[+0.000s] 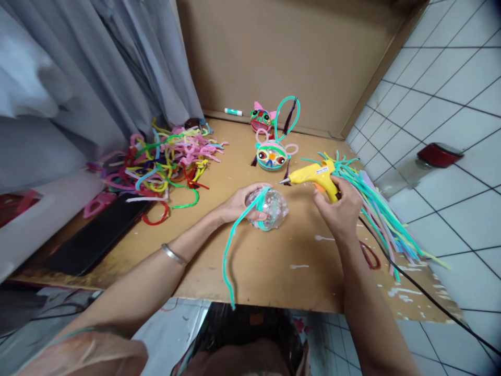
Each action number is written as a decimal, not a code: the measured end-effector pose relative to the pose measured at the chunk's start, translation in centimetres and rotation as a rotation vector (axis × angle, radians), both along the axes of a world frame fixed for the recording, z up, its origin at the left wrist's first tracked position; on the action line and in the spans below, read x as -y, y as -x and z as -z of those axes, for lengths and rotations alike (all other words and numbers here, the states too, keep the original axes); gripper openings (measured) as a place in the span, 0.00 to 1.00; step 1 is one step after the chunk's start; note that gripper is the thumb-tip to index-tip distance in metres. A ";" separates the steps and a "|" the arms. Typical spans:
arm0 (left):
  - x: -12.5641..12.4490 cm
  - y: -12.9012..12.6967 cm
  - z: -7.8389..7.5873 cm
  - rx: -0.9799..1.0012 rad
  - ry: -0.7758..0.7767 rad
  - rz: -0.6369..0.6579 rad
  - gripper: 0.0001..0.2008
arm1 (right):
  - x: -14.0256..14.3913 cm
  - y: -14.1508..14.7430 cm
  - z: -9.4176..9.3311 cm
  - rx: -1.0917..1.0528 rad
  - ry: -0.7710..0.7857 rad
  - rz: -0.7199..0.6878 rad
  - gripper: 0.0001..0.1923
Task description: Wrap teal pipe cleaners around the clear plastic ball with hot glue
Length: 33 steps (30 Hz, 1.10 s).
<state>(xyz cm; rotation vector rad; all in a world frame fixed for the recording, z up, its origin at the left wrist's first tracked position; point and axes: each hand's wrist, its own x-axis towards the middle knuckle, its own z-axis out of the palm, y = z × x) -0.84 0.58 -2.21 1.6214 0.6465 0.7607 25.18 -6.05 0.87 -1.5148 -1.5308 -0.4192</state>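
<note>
Wooden tabletop (274,271), left hand (238,204) clasping clear ball (272,210) wrapped with teal pipe cleaner (230,245) trailing near, right hand (340,209) gripping yellow glue gun (315,175), long axis left-right, nozzle pointing left above ball.

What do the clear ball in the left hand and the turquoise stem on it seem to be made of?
The ball looks like clear, glossy plastic: it is see-through with bright highlights. The turquoise stem looks like a pipe cleaner, probably fuzzy fibre over wire: its surface is matte and it keeps a bent curve over the table edge.
</note>
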 end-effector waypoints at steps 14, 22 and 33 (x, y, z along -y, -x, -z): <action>0.3 -0.2 -1.1 -0.058 -0.092 -0.374 0.44 | -2.4 -4.0 5.8 0.007 0.332 0.409 0.21; -0.3 -0.3 -0.3 -0.074 -0.298 -0.469 0.37 | -2.1 -2.8 5.3 0.131 0.493 0.531 0.24; -0.6 -0.3 0.0 -0.090 -0.369 -0.450 0.36 | -0.2 7.0 1.8 0.439 -0.180 -0.081 0.18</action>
